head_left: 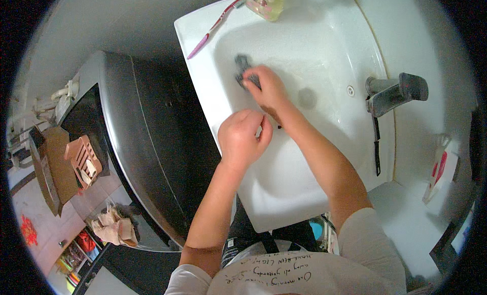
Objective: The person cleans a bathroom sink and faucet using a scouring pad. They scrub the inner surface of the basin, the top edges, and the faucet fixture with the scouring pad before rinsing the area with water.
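My right hand (266, 88) is over the left part of the white washbasin (271, 201), its fingers pinched on a dark grey, blurred thing (242, 61) whose kind I cannot make out. That thing is against the basin's sloping inner wall. Nearer to me, my left hand (242, 135) is curled closed above the basin's left rim, close to my right wrist. Its fingers hide whatever they may hold. A tiny dark speck (279, 126) shows on the white surface between my forearms.
A red and purple toothbrush (208, 35) and a yellowish bottle (269, 3) are at the far rim. A grey faucet (393, 94) stands at the right, with a thin black strip (377, 148) beside it. Left of the basin is a dark washing-machine-like appliance (147, 117).
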`<state>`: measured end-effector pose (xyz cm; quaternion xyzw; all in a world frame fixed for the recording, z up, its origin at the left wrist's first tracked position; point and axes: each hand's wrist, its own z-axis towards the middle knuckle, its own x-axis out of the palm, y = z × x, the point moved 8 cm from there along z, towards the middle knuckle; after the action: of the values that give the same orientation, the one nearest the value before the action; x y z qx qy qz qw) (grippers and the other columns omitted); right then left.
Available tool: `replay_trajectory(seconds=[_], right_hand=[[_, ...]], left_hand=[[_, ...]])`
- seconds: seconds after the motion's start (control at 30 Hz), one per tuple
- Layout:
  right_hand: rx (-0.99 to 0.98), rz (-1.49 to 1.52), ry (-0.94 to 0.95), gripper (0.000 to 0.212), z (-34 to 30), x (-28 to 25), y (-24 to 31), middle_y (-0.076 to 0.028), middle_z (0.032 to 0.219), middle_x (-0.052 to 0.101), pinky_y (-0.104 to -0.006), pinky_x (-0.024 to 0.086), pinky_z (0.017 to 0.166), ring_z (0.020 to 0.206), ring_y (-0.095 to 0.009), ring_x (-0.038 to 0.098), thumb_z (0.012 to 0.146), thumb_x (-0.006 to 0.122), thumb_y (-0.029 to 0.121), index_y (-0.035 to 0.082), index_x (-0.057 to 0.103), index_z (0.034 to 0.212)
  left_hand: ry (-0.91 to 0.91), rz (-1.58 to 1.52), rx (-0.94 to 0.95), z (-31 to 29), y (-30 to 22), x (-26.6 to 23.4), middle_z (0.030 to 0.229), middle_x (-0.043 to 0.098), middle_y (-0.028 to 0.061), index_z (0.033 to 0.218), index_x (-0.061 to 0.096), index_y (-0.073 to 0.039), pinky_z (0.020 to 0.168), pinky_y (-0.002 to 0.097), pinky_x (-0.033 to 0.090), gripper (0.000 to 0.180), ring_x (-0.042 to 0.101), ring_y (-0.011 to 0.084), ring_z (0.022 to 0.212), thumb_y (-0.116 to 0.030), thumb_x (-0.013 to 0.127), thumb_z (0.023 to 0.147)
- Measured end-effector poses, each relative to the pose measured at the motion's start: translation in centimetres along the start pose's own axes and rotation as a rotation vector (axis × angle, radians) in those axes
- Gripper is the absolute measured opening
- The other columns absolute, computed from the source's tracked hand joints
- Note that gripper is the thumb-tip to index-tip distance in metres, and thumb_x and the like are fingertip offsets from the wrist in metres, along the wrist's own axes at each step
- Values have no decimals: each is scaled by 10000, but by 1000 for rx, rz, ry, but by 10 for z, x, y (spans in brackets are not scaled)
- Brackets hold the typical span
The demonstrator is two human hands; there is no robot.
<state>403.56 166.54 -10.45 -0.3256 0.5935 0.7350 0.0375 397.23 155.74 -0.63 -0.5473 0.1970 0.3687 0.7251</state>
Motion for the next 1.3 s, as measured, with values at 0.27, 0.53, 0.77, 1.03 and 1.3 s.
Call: replay_trajectory(seconds=[0.27,0.53,0.77,1.03,1.3], right_hand=[[-237,-195,-210,138,57,-18,35,-148,1031,634,-436,477,909,998,-360,595,875,662,109,58,651,1002],[-8,-380,-621,143,55,-102,-41,-157,952,626,-455,461,831,907,-372,592,830,707,98,47,635,942],[-118,-35,-459,136,69,-18,38,-147,971,635,-436,467,864,951,-360,597,858,714,155,63,660,942],[-2,222,-208,176,52,2,38,-179,1022,668,-442,489,890,987,-383,626,874,705,210,62,685,966],[-148,-145,-78,87,11,-8,20,-112,1037,626,-381,489,882,1021,-306,597,868,637,76,46,636,950]], left_hand=[[13,-62,58,3,-11,4,602,540,86,672,611,-55,481,394,437,116,551,280,520,-69,708,735],[17,-86,25,0,-4,2,588,536,83,661,609,-58,468,385,426,125,544,268,504,-63,705,743],[-7,-138,-19,3,5,0,629,538,118,727,622,-23,535,407,447,77,549,303,560,-41,668,786],[-282,-98,-130,21,18,-27,814,567,159,904,605,24,658,405,453,105,544,317,729,45,587,802],[73,202,-83,17,3,21,1406,517,256,1351,540,31,1066,454,426,596,539,427,1215,104,498,761]])
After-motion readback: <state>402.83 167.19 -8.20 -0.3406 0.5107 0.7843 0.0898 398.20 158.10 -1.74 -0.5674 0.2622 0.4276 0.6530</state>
